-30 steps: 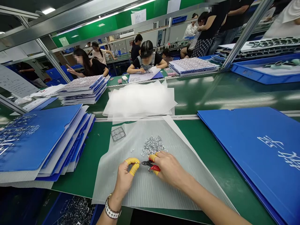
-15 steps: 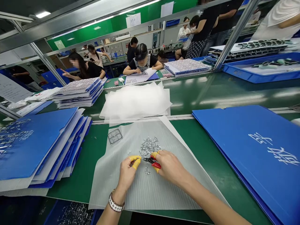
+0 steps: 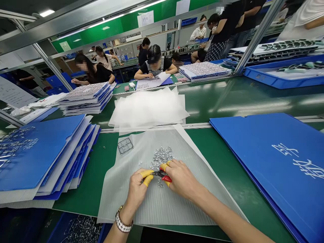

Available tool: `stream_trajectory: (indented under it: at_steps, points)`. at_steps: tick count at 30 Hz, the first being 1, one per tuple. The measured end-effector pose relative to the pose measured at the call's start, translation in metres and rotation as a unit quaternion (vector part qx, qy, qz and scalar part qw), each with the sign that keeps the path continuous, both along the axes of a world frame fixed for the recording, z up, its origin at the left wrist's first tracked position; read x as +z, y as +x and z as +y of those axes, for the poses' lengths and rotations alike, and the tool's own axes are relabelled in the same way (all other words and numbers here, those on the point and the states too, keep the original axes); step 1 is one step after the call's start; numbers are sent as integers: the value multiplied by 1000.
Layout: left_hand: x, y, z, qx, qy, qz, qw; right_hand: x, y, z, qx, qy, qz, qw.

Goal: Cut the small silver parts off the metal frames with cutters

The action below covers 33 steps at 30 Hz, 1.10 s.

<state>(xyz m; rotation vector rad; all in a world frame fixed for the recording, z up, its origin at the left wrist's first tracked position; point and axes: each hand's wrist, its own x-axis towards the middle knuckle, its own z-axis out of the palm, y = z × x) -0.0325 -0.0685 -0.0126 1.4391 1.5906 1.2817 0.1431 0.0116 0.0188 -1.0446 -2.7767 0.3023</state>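
Red-handled nippers (image 3: 165, 178) are gripped in my right hand (image 3: 181, 175), their jaws pointing left. The jaw tips meet the fingertips of my left hand (image 3: 138, 185), which pinches something too small to make out. Yellow finger cots cover fingertips on both hands. Just beyond the nippers lies a pile of small shiny silver parts (image 3: 162, 155). A smaller cluster of silver parts (image 3: 160, 183) rests below the jaws, and a few loose bits (image 3: 140, 163) lie to the left. A dark rectangular sprue frame (image 3: 125, 145) sits at the upper left of the translucent sheet (image 3: 121, 206).
Blue folders with white sheets (image 3: 50, 155) are stacked at left, with silver sprues on top. Another blue stack (image 3: 255, 145) stands at right. White sheets (image 3: 146, 109) lie ahead. Below the table's left front edge is a bin of sprues (image 3: 82, 229). Several people work across the table.
The nippers have moved slightly left, and their jaws now reach my left fingertips. My left hand has hardly moved. The camera view has shifted a little.
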Motion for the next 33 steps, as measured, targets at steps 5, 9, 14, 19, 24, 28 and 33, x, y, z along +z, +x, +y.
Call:
stream_trajectory:
  at_steps: [5, 9, 14, 19, 24, 28, 33]
  points:
    - [2, -1, -1, -12, 13, 12, 1000, 3, 0, 0, 9, 6, -10, 1000]
    - [-1, -4, -3, -21, 17, 39, 999, 4, 0, 0, 20, 12, -17, 1000]
    - [-5, -9, -4, -34, 21, 74, 996, 5, -1, 1, 26, 6, -32, 999]
    - [-4, -9, -6, -38, 18, 92, 995, 4, -1, -2, 22, 10, -33, 999]
    - [-1, -6, -7, -36, 11, 77, 996, 2, 0, -3, 23, 5, -30, 999]
    - [2, -5, -5, -35, -29, 6, 999, -1, 4, 1, 2, -34, -7, 999]
    - [-3, -3, -2, 5, -93, -82, 992, -5, 10, 5, -53, -99, 37, 993]
